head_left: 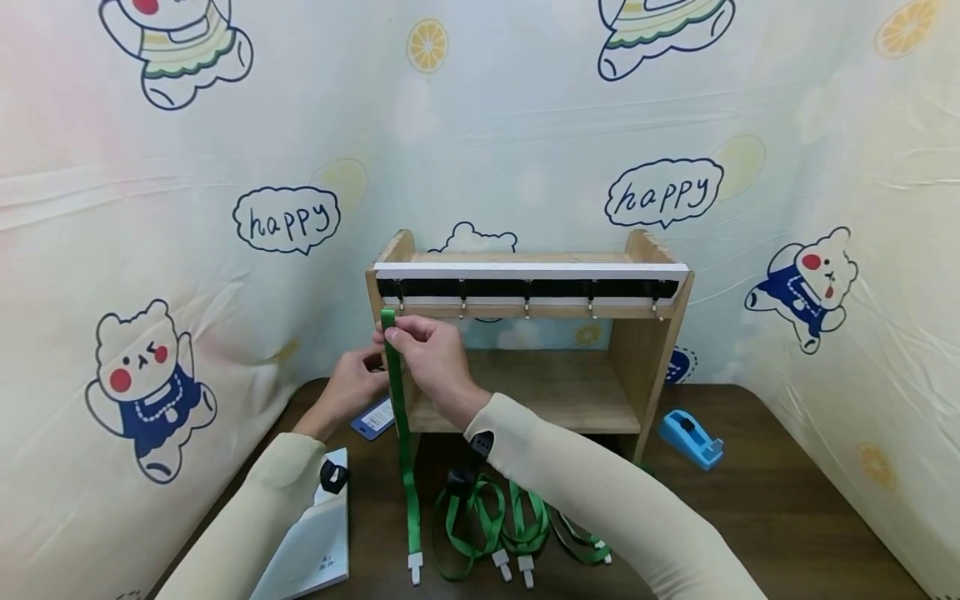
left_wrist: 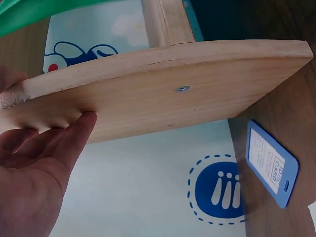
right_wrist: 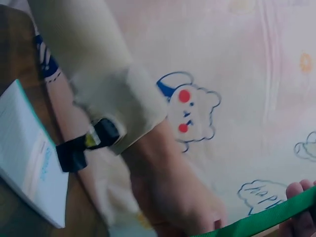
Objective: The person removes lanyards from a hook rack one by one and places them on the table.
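My right hand (head_left: pixel 437 360) pinches a green lanyard (head_left: pixel 396 383) near its top loop, just below the leftmost hook of a wooden shelf (head_left: pixel 517 375). The lanyard hangs straight down to a white clip (head_left: pixel 416 567). In the right wrist view, the strap (right_wrist: pixel 266 219) runs into the right fingers at the lower right. My left hand (head_left: pixel 348 387) grips the front edge of the shelf's left side panel (left_wrist: pixel 148 98). In the left wrist view, its fingers lie against the panel's outer face. Several small metal hooks (head_left: pixel 527 310) line the black-and-white strip.
More green lanyards (head_left: pixel 480 533) lie coiled on the dark table before the shelf, partly behind the right sleeve. A blue card holder (head_left: pixel 373 418) lies left of the shelf. A white notebook (head_left: pixel 318 537) is under the left forearm. A blue tape dispenser (head_left: pixel 692 439) stands at right.
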